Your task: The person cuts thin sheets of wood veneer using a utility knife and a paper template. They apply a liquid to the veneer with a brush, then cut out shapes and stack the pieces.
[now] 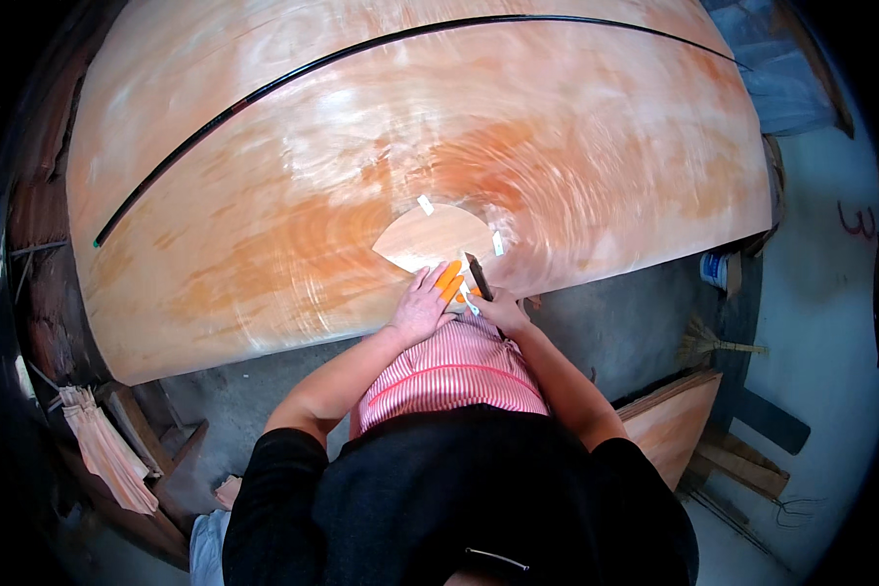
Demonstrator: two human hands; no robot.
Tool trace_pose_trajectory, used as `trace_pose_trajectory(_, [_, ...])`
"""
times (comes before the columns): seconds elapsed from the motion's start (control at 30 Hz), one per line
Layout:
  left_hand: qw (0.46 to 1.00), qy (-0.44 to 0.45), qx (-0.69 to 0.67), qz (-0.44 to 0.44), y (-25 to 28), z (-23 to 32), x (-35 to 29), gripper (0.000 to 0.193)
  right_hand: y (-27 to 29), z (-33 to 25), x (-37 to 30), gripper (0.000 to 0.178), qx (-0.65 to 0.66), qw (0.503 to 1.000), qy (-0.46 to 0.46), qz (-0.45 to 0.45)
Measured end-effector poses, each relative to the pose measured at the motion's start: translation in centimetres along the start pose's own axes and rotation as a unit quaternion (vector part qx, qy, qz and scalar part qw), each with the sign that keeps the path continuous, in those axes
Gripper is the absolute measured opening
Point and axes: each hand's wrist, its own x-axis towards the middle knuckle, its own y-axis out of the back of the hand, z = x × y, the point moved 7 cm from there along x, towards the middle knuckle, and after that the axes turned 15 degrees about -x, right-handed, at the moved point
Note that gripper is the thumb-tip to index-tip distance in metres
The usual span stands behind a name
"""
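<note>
A large sheet of wood veneer (313, 195) lies before me, orange-brown with swirling grain. Near its front edge is a pale, fan-shaped veneer piece (430, 237). White strips of tape (425, 205) stick at its far edge and right side. My left hand (423, 305) lies flat at the near edge of this piece, fingers stretched, with orange covers on some fingertips. My right hand (503, 311) grips a dark, flat, knife-like tool (479, 277), tilted up beside the piece's near right corner. Its exact kind is unclear. A small white strip (470, 301) shows between the hands.
A long thin black rod (332, 57) curves across the far part of the sheet. On the right are a white-and-blue bucket (714, 270), a straw broom (703, 341) and a leaning wooden board (669, 425). Pleated veneer strips (107, 449) hang at the lower left.
</note>
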Motion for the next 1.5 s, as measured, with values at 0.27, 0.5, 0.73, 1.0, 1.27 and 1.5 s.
trace_pose_trajectory(0.27, [0.995,0.037,0.079,-0.053,-1.1,0.0,0.2,0.068,3.8,-0.5,0.6,0.016,-0.255,0.963,0.074,-0.055])
trace_pose_trajectory(0.5, [0.992,0.073,0.003,0.099,3.8,-2.6,-1.5,0.061,4.3,-3.6,-0.4,0.018,-0.098,0.992,0.054,-0.052])
trace_pose_trajectory(0.73, [0.981,0.125,0.040,0.144,6.5,-4.8,-5.6,0.055,-5.3,-10.0,5.8,0.019,0.034,0.975,0.219,-0.015])
trace_pose_trajectory(1.0, [0.951,0.155,0.034,0.267,9.1,-6.1,-8.3,0.049,-7.6,-11.5,7.9,0.022,-0.140,0.976,0.133,0.100])
trace_pose_trajectory(1.27, [0.978,0.146,0.064,0.135,8.0,-5.8,-5.9,0.057,-7.6,-9.5,9.6,0.026,-0.145,0.974,0.127,0.117])
trace_pose_trajectory(1.5, [0.984,0.129,0.083,0.087,8.1,-5.4,-6.2,0.063,-4.2,-4.8,2.2,0.023,-0.057,0.993,0.085,0.058])
